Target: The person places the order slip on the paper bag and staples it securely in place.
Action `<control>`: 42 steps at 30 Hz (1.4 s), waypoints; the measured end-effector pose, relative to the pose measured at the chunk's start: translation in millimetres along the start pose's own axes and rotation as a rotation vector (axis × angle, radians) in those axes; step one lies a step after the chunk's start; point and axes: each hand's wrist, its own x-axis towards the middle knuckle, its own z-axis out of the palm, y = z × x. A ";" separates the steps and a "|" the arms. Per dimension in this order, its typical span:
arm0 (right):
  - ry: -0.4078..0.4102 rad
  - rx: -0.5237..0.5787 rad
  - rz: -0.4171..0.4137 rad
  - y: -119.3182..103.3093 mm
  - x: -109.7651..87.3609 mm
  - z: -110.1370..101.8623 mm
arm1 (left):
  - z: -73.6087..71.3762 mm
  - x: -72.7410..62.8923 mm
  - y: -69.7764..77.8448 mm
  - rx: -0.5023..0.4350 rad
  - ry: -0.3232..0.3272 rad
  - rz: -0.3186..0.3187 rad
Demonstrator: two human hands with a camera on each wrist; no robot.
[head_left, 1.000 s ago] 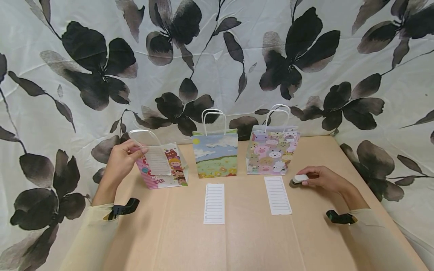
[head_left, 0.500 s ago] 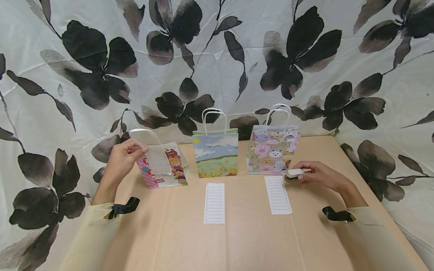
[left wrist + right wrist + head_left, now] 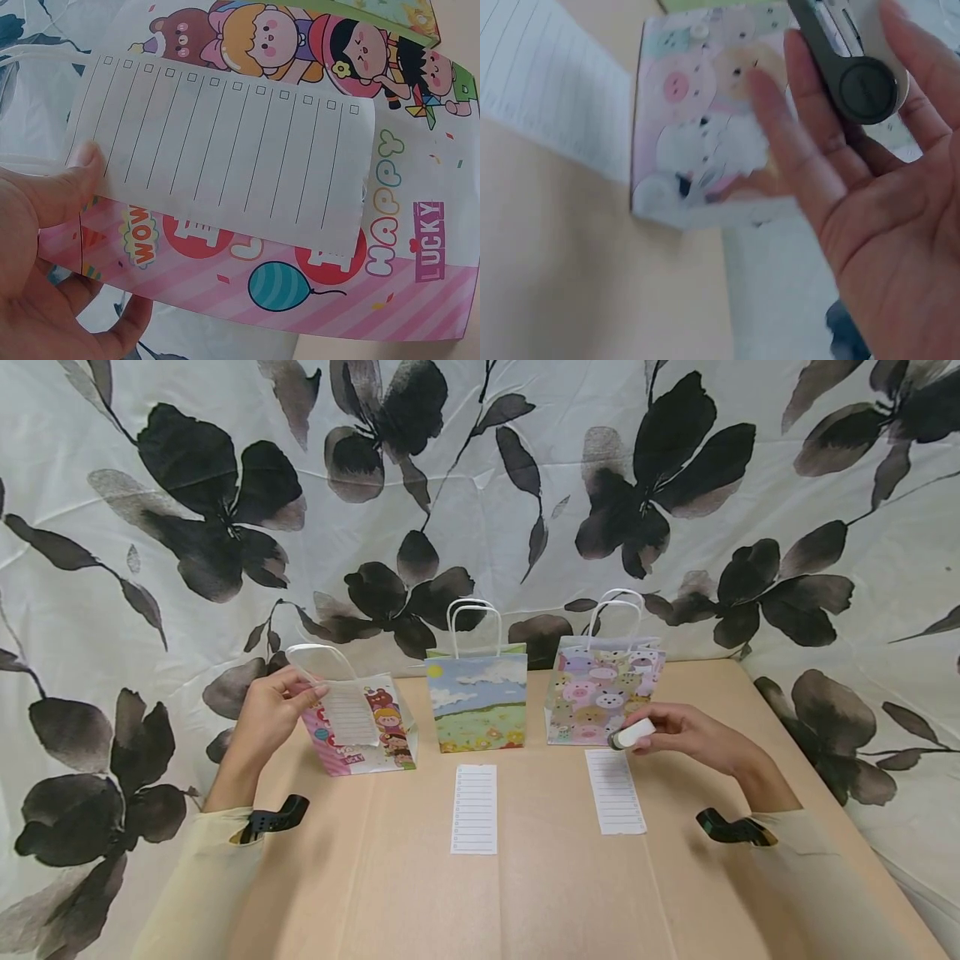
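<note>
My left hand pinches a lined checklist sheet against the front of a pink gift bag printed with cartoon children and a balloon. The thumb lies on the paper while the other fingers are behind the bag's top edge. That bag leans back a little at the left of the table. On the right, my right hand holds a small white and dark grey stapler between thumb and fingers. It is raised in front of the animal-print gift bag, above the top end of another checklist sheet.
A gift bag with a meadow scene stands upright between the other two bags. Before it, a third checklist sheet lies flat on the tan table. A floral cloth hangs close behind the bags.
My right hand has lifted the stapler off the table and carried it left, tilting it on the way. The left hand, its sheet and the pink bag stay put.
</note>
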 end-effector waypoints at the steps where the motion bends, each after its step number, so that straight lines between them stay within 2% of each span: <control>1: 0.002 -0.018 -0.003 -3.1 1.9 1.4 | 0.0 0.2 -0.1 0.000 0.000 0.000; 4: 0.007 -0.057 0.004 -12.6 7.1 5.6 | 0.3 0.7 -0.5 0.006 0.001 0.001; 14: 0.060 -0.020 0.040 -30.6 19.0 14.9 | 0.0 1.4 -1.1 0.020 0.002 0.000; 19: 0.060 -0.010 -0.007 -39.8 25.8 20.5 | -0.6 1.8 -1.9 0.010 0.001 0.005; 26: -0.015 0.002 -0.096 -56.2 37.4 31.9 | 0.1 2.2 -3.0 0.001 0.003 0.008; 29: -0.022 0.014 -0.116 -63.3 44.3 37.8 | -0.1 1.9 -2.8 0.003 0.000 0.005; 36: 0.036 0.081 -0.117 -81.6 60.7 51.5 | -0.4 2.3 -3.5 0.005 -0.001 0.010; 42: 0.115 0.046 -0.163 -98.4 78.5 62.6 | 0.6 3.0 -4.3 -0.009 -0.003 0.012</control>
